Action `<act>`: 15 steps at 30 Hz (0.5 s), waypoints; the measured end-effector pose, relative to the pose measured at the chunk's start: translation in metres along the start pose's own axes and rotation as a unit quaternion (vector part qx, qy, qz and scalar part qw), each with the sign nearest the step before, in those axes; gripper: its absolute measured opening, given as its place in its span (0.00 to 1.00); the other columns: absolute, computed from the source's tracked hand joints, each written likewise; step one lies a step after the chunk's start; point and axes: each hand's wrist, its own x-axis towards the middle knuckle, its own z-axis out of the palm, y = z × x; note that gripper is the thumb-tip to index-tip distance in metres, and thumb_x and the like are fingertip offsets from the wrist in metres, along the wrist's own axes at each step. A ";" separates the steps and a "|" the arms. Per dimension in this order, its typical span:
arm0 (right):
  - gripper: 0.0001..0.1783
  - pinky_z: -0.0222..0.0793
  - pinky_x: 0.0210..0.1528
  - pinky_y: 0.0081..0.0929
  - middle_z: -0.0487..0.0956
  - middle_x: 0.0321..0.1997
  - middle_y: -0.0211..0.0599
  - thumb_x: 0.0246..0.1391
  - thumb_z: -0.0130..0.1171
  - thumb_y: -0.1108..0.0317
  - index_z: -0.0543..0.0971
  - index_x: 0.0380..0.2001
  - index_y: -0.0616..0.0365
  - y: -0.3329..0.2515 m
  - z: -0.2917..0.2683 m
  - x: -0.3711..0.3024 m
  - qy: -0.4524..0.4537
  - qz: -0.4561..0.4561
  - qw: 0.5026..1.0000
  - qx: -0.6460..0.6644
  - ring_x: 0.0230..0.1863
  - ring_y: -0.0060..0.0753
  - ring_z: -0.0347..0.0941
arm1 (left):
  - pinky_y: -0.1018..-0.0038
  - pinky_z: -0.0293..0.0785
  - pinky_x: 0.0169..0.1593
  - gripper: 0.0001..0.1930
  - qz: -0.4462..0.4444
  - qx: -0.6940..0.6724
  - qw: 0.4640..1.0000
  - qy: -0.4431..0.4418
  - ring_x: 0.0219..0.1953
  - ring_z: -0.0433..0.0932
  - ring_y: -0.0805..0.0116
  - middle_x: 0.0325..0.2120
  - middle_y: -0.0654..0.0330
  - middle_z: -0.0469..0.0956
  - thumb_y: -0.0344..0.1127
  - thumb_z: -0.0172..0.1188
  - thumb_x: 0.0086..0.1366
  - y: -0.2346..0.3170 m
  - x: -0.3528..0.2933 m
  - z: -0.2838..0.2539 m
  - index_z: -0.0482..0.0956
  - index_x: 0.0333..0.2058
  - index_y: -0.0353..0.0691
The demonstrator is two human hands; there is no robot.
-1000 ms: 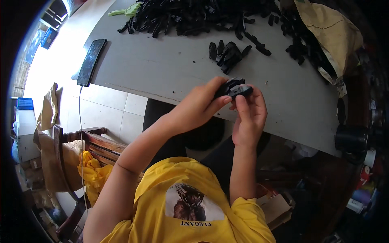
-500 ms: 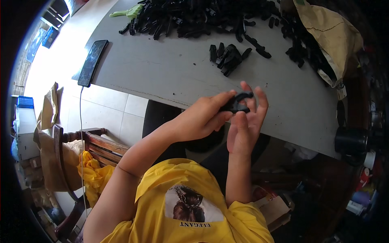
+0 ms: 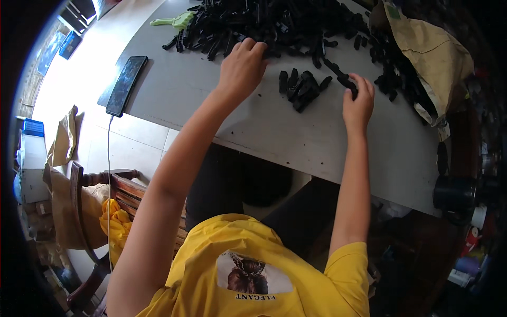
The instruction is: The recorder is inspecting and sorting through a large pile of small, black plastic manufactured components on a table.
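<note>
clock positions read from the small cluster of black parts on the grey table, 6 o'clock toward you.

your left hand: between 9 and 10 o'clock, back of the hand up, fingers bent at the near edge of the large black pile. fingertips partly hidden; cannot tell whether they close on anything.

your right hand: just past 3 o'clock, thumb and fingers either side of the near end of a long black part, which lies at 2 o'clock. cannot tell if the grip is tight.

pile spreads from 11 to 12 o'clock; cluster sits apart from it, touched by neither hand.

also on the table: phone at 9 o'clock, white cable running down from it; green tool at 10, beside the pile; brown bag between 2 and 3, black parts along its 9 o'clock side.
</note>
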 end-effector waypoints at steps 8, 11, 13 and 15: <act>0.17 0.69 0.34 0.25 0.74 0.38 0.29 0.51 0.55 0.72 0.73 0.46 0.50 0.012 -0.005 -0.010 -0.051 -0.136 0.960 -0.238 0.34 0.30 0.74 | 0.69 0.70 0.34 0.13 0.097 0.193 0.976 0.014 0.37 0.72 0.61 0.29 0.60 0.72 0.33 0.59 0.51 -0.013 -0.004 0.007 0.70 0.36 0.43; 0.18 0.61 0.25 0.14 0.73 0.33 0.27 0.53 0.54 0.73 0.72 0.49 0.53 0.024 -0.022 -0.026 -0.109 0.068 0.985 0.113 0.25 0.16 0.67 | 0.66 0.69 0.33 0.11 0.003 0.071 0.997 -0.039 0.32 0.74 0.58 0.24 0.55 0.74 0.31 0.57 0.55 0.006 -0.015 -0.013 0.67 0.36 0.41; 0.17 0.57 0.23 0.11 0.73 0.32 0.28 0.53 0.53 0.73 0.73 0.48 0.56 -0.002 -0.038 -0.049 -0.142 0.118 0.952 0.246 0.23 0.13 0.63 | 0.65 0.69 0.33 0.10 -0.045 -0.087 0.994 -0.051 0.30 0.74 0.55 0.24 0.53 0.74 0.31 0.55 0.58 0.014 -0.031 -0.017 0.66 0.38 0.40; 0.16 0.52 0.21 0.09 0.72 0.30 0.28 0.54 0.53 0.73 0.74 0.47 0.58 -0.037 -0.044 -0.072 -0.172 0.165 0.896 0.375 0.21 0.09 0.59 | 0.64 0.68 0.32 0.10 -0.092 -0.241 0.964 -0.061 0.27 0.74 0.52 0.23 0.50 0.74 0.32 0.53 0.61 0.026 -0.046 -0.024 0.65 0.39 0.38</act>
